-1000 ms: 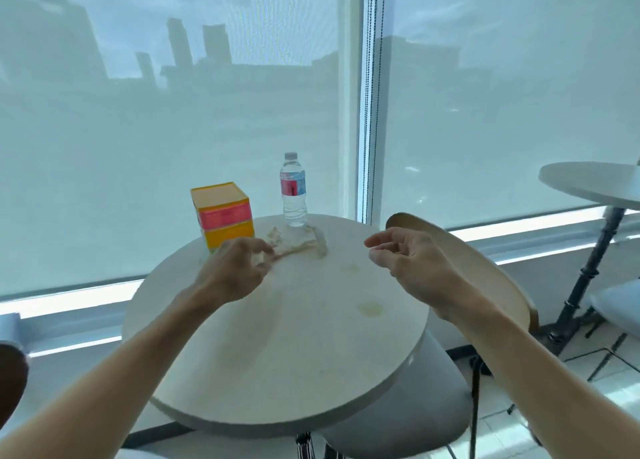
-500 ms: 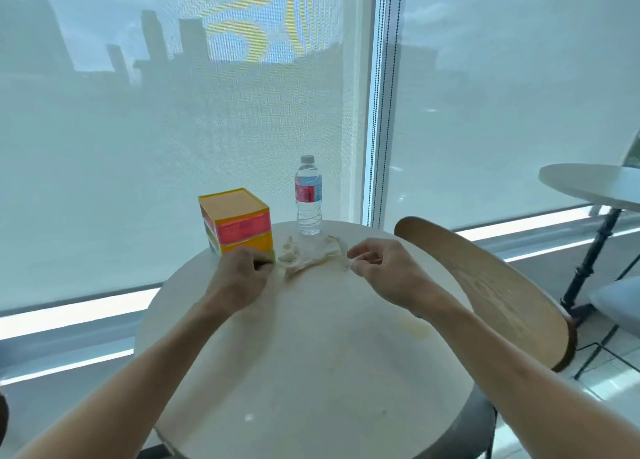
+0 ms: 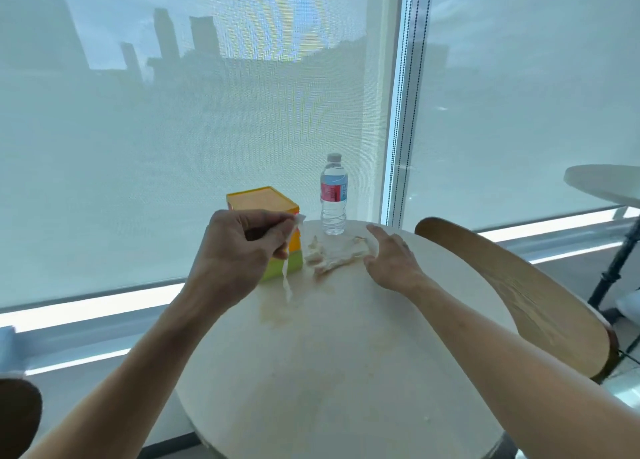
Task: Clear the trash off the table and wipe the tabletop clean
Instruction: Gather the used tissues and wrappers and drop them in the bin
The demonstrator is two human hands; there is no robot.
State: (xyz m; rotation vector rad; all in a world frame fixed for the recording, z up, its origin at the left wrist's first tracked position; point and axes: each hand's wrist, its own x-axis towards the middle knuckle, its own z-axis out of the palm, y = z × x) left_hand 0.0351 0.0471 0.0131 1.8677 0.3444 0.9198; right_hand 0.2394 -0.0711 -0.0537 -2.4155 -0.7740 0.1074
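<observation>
On the far half of the round pale surface (image 3: 346, 372), crumpled used tissue (image 3: 329, 256) lies flat, just in front of an upright water bottle (image 3: 333, 195) with red-blue label, and right beside an orange-yellow-green box (image 3: 277, 237). Left hand (image 3: 239, 251) raised above the surface, in front of the box; fingers (image 3: 273, 232) curled, pinching a thin torn strip of tissue (image 3: 289, 268) that hangs down, lower end near or touching the surface, cannot tell which. Right hand (image 3: 388, 254) low at the right edge of the crumpled tissue, fingers mostly straight and spread, tips touching the tissue edge; not closed around it. Brownish spill stain (image 3: 277, 315) on the surface below the hanging strip, fainter smears toward the near side. Wooden chair back (image 3: 519, 296) curves at the right of the surface. Second round surface (image 3: 602, 181) far right on a black post. Roller blinds (image 3: 173, 129) cover the window behind, bead chain (image 3: 398, 112) hanging at the frame.
</observation>
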